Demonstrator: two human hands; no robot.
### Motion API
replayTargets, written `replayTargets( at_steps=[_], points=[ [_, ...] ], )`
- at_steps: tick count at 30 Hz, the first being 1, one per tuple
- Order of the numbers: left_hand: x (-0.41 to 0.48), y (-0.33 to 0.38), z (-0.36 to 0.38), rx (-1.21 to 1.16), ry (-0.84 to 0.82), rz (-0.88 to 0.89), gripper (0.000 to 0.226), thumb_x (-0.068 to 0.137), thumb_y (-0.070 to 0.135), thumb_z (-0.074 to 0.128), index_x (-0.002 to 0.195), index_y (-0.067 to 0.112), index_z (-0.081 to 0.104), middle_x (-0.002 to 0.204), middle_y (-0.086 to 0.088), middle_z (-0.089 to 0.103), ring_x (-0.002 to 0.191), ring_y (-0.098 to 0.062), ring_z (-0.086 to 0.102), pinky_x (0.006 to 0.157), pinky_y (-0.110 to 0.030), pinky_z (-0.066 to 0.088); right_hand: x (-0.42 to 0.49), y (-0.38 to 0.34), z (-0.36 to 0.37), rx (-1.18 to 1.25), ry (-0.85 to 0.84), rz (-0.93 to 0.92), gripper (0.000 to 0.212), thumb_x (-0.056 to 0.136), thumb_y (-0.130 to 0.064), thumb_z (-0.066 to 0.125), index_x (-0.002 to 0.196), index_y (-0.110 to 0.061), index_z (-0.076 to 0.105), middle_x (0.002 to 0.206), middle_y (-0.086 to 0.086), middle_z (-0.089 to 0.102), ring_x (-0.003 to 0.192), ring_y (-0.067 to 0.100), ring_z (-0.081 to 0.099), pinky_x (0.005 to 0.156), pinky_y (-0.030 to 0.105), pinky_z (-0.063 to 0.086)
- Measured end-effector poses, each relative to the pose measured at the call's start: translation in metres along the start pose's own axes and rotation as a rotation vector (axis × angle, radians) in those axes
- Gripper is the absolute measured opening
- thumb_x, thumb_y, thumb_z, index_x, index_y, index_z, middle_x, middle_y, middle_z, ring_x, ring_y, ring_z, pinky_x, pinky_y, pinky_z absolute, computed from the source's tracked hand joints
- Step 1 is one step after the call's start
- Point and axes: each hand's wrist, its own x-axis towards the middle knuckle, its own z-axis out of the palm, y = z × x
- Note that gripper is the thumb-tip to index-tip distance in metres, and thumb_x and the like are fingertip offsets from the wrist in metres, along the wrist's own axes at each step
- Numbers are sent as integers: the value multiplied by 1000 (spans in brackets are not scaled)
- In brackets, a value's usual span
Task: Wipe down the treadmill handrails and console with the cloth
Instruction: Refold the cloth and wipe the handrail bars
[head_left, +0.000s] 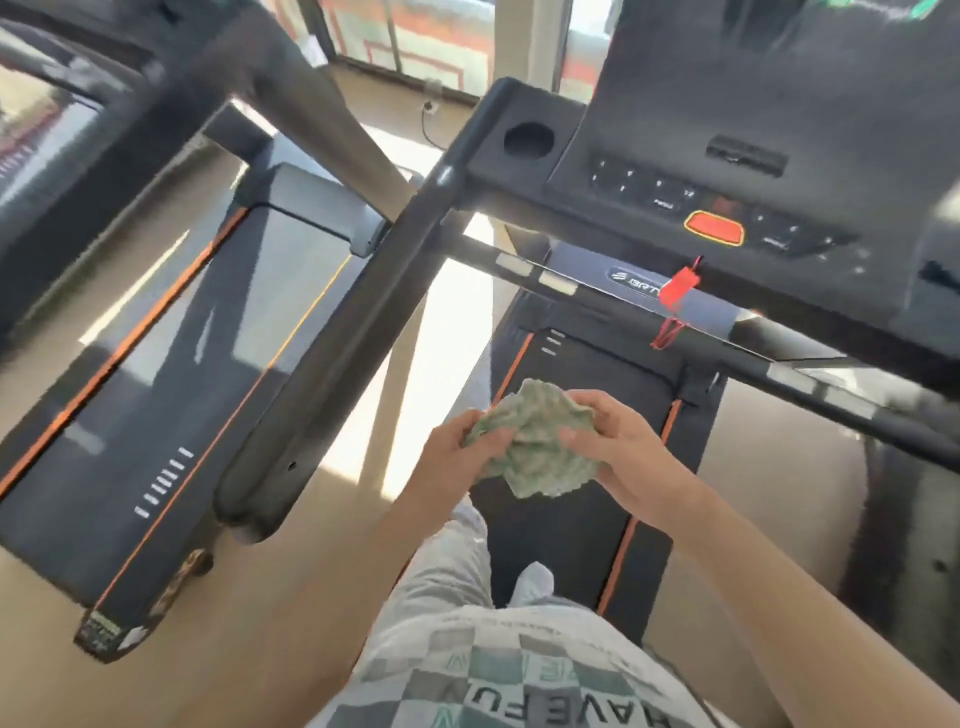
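Note:
A crumpled pale green cloth (535, 441) is bunched between both hands above the treadmill belt (566, 525). My left hand (457, 452) grips its left side and my right hand (618, 447) grips its right side. The black console (737, 156) with its buttons and an orange-red stop button (714, 227) lies ahead, upper right. The left handrail (332, 364) runs diagonally from the console corner down toward the lower left. The front crossbar (675, 306) carries a red safety clip (680, 286). The right handrail (852, 410) extends off to the right.
A second treadmill (171, 374) stands to the left, its grey upright (322, 109) crossing overhead. A cup holder (529, 139) sits at the console's left corner. Wooden floor shows between the machines. A cable lies on the floor near the far window.

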Motion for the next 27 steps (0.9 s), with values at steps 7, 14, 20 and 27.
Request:
replayTargets(
  at_steps=[7, 14, 20, 27],
  points=[
    [47, 44, 53, 59, -118, 34, 17, 95, 21, 73, 98, 7, 63, 100, -11, 73, 93, -23, 74, 82, -41, 64, 1, -13, -61, -254, 575, -217, 16, 89, -2, 74, 90, -18, 68, 86, 8, 70, 78, 21, 63, 72, 43, 55],
    [147, 73, 75, 459, -85, 299, 16, 81, 37, 72, 95, 36, 67, 91, 11, 69, 93, -22, 71, 84, -47, 61, 50, -31, -102, -544, 881, -307, 26, 83, -7, 76, 83, -31, 68, 88, -6, 70, 75, 12, 60, 78, 32, 53],
    [206, 91, 94, 944, 69, 638, 35, 88, 23, 67, 123, 26, 61, 109, 6, 68, 99, -23, 61, 85, -39, 50, 101, -48, -104, -1057, 1085, -363, 25, 81, -7, 72, 105, -16, 72, 108, 3, 56, 98, 27, 53, 81, 36, 47],
    [242, 60, 83, 1213, -210, 1007, 36, 99, 28, 49, 130, 23, 68, 138, 0, 64, 127, -26, 56, 106, -49, 47, 133, -20, -99, -1506, 793, -549, 40, 80, -8, 79, 118, -5, 68, 117, 10, 70, 111, 35, 64, 98, 47, 52]
  ],
)
